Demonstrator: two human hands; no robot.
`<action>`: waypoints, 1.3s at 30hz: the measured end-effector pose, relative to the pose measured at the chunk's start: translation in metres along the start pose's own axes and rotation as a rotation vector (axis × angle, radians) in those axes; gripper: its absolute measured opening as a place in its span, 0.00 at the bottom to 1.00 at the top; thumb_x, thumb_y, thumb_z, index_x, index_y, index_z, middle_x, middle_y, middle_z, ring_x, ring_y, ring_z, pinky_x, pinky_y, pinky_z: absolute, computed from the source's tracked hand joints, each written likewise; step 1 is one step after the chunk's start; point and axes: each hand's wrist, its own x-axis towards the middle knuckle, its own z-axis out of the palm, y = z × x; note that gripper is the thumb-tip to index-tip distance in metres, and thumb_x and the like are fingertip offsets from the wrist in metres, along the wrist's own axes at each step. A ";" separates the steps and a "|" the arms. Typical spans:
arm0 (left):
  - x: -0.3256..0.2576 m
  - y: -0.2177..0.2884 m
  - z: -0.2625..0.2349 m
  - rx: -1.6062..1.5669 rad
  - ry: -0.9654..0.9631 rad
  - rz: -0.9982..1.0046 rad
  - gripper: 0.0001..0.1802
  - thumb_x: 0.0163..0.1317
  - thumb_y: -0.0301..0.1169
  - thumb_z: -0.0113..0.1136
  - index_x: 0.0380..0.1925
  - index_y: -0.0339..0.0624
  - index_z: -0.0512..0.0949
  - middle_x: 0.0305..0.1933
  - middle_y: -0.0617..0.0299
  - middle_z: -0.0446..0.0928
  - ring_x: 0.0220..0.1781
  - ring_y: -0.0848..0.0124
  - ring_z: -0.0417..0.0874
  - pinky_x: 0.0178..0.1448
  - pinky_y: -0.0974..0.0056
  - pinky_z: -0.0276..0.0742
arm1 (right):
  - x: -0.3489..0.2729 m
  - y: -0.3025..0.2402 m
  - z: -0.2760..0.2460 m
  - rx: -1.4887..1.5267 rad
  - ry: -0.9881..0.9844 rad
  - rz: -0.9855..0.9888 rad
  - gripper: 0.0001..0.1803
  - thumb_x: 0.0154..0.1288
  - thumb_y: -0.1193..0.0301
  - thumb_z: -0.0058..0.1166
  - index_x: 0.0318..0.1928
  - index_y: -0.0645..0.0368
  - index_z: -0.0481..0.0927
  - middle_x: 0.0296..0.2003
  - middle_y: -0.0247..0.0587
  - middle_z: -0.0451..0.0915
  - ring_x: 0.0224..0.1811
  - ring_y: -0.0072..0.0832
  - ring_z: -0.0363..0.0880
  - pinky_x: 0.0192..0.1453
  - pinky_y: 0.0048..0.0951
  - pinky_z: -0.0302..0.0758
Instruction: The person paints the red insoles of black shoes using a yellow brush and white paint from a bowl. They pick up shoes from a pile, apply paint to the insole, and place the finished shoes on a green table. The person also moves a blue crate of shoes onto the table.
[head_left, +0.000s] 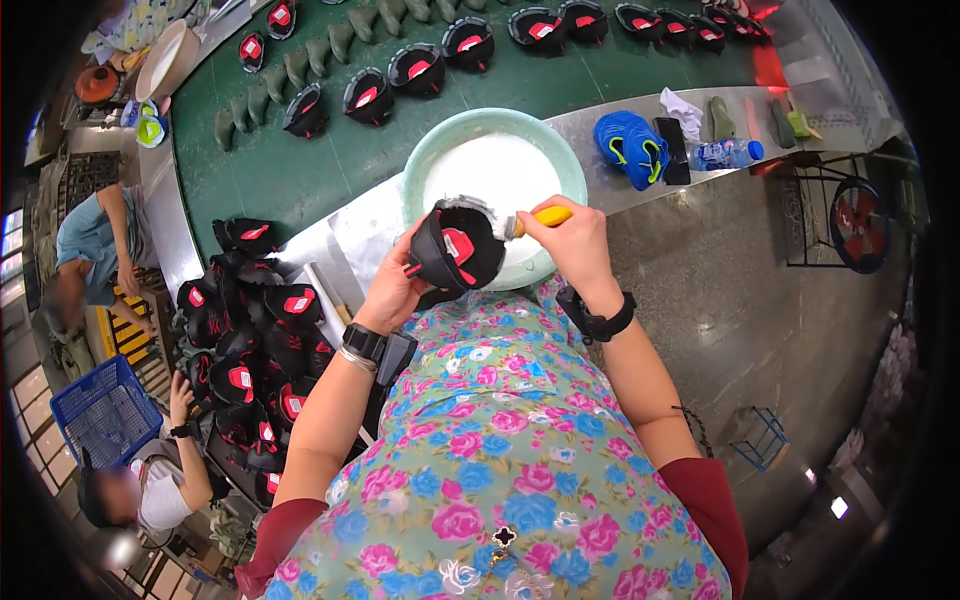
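Note:
My left hand (392, 292) grips a black shoe upper (432, 256) with a red label inside, its opening turned up. Whitish stuff coats part of the upper's far edge. In my right hand (578, 252) is a brush (552, 215) with a yellow handle, and its bristles meet or nearly meet the upper's right rim. Both hands are closed, over the near side of a pale green basin (572, 170) holding white liquid (490, 170). The upper hides part of the basin's near left side.
Several black uppers (416, 70) and olive shoe lasts (318, 55) line a green work surface (330, 160). A heap of uppers (240, 375) lies left of me. Blue shoe (630, 145) and bottle (725, 154) stand right; a fan (860, 225) beyond. Two people (165, 490) are at left, near a blue basket (105, 410).

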 end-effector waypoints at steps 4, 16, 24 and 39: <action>0.005 0.002 0.005 0.074 0.063 0.134 0.30 0.72 0.22 0.45 0.74 0.47 0.59 0.68 0.57 0.71 0.64 0.64 0.78 0.65 0.58 0.80 | -0.004 -0.015 0.001 0.072 -0.094 0.101 0.13 0.57 0.67 0.69 0.30 0.65 0.85 0.19 0.42 0.81 0.20 0.25 0.81 0.27 0.27 0.75; 0.009 0.009 -0.020 -0.048 0.024 0.129 0.21 0.73 0.26 0.44 0.65 0.41 0.69 0.56 0.57 0.79 0.51 0.66 0.82 0.52 0.62 0.80 | 0.021 -0.013 -0.012 0.023 -0.097 0.000 0.09 0.57 0.70 0.70 0.33 0.63 0.86 0.23 0.41 0.84 0.26 0.22 0.83 0.32 0.25 0.77; -0.001 0.010 -0.053 -0.533 -0.091 -0.288 0.27 0.75 0.50 0.38 0.55 0.40 0.74 0.31 0.57 0.79 0.13 0.77 0.67 0.15 0.74 0.60 | 0.031 -0.099 0.026 0.413 -0.487 -0.325 0.08 0.58 0.76 0.69 0.39 0.62 0.87 0.34 0.37 0.86 0.35 0.19 0.82 0.39 0.20 0.76; 0.032 0.058 -0.229 -0.287 0.385 0.281 0.15 0.70 0.25 0.46 0.55 0.51 0.70 0.47 0.64 0.78 0.41 0.71 0.77 0.40 0.63 0.73 | 0.044 -0.060 0.063 0.232 -0.258 0.231 0.07 0.63 0.73 0.65 0.33 0.65 0.82 0.22 0.35 0.81 0.23 0.17 0.78 0.28 0.19 0.72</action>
